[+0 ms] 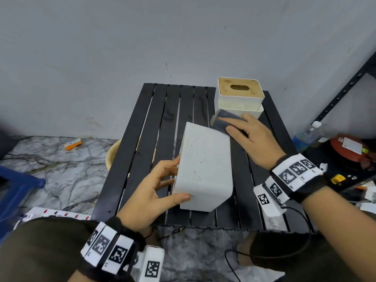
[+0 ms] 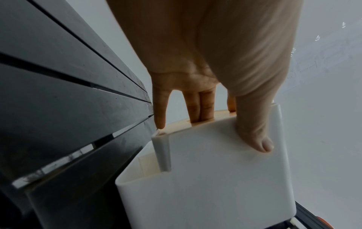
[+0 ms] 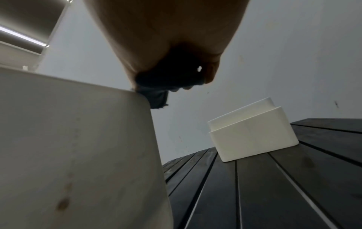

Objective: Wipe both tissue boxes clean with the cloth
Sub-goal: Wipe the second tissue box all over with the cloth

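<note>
A white tissue box [image 1: 205,167] [image 2: 215,178] [image 3: 68,139] lies tipped on the black slatted table [image 1: 142,149], its upward face dotted with brownish spots. My left hand [image 1: 162,180] [image 2: 205,108] grips its near left end, thumb on the near face and fingers on the lid side. My right hand [image 1: 240,131] [image 3: 166,46] holds a dark cloth [image 1: 223,119] [image 3: 156,96] against the box's far right corner. The second white tissue box [image 1: 240,98] [image 3: 252,133], with a wooden lid, stands upright at the table's back right, just behind the cloth.
A wall runs close behind the table. Under the table's left edge is a pale bowl [image 1: 112,153]. A power strip [image 1: 61,213] and a blue crate [image 1: 16,186] lie on the floor to the left. A black shelf with a water bottle [image 1: 307,135] and clutter stands at the right.
</note>
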